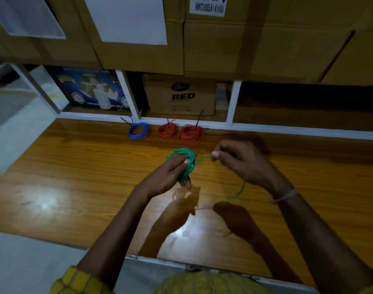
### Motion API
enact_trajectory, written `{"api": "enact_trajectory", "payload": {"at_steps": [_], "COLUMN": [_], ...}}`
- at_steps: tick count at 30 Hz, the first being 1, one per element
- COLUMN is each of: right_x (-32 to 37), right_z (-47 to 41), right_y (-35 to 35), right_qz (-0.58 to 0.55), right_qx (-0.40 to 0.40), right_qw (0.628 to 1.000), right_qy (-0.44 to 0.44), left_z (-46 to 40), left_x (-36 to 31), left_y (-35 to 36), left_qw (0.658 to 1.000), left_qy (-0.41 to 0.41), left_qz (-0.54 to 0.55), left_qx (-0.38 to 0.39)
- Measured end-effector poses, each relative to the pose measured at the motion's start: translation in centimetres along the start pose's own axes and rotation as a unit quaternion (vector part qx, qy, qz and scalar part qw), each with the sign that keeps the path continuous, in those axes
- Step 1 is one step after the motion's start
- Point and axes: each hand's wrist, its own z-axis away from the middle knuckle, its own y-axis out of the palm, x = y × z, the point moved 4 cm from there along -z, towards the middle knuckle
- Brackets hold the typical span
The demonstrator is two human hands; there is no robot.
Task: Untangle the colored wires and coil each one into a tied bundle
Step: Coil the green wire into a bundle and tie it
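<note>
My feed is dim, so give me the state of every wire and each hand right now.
Green wire: partly coiled, loose tail, untied.
Blue bundle: coiled, tied.
Two red bundles: coiled, tied.
Left hand: grips the green coil.
Right hand: pinches the green tail.

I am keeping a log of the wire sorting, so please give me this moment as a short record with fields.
surface: wooden table
in work: green wire coil
left hand: grips the green wire coil above the table
right hand: pinches the loose green strand leading from the coil
finished at far edge: blue wire bundle, two red wire bundles
ties: dark ties stick up from the bundles
behind: cardboard boxes
</note>
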Motion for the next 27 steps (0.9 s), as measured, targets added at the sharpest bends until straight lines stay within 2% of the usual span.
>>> {"api": "enact_trajectory", "payload": {"at_steps": [4,6,10,14,19,22,27], "right_x": [-1.4,-2.5,-4.2,-4.9,-4.9,-4.5,-4.8], "right_z": [-2.5,-3.6,-4.0,-2.8,-1.2,-0.8,-0.4], "right_y": [-1.7,-1.9,-0.1,3.3,6.4,7.0,6.9], "right_qz": [0.023,-0.001,-0.065,-0.130,-0.211,-0.226,-0.191], "right_qx": [-0.079,-0.111,-0.136,-0.138,-0.170,-0.194,-0.240], "right_qw": [0.995,0.992,0.988,0.982,0.961,0.952,0.950], "right_qy": [-0.046,-0.062,-0.047,-0.017,0.054,0.067,0.057], "left_z": [1.1,1.6,1.7,0.9,-0.6,-1.3,-2.0], "left_x": [-1.4,-2.2,-3.1,-3.4,-1.9,-1.5,-0.8], "left_y": [1.3,1.6,1.5,0.6,0.0,0.1,0.6], "left_qw": [0.992,0.983,0.947,0.898,0.827,0.795,0.757], "left_qy": [-0.006,0.009,0.050,0.062,-0.010,-0.031,-0.011], "left_qz": [0.099,0.150,0.295,0.432,0.558,0.594,0.640], "left_qx": [0.076,0.102,0.114,0.059,-0.069,-0.124,-0.133]}}
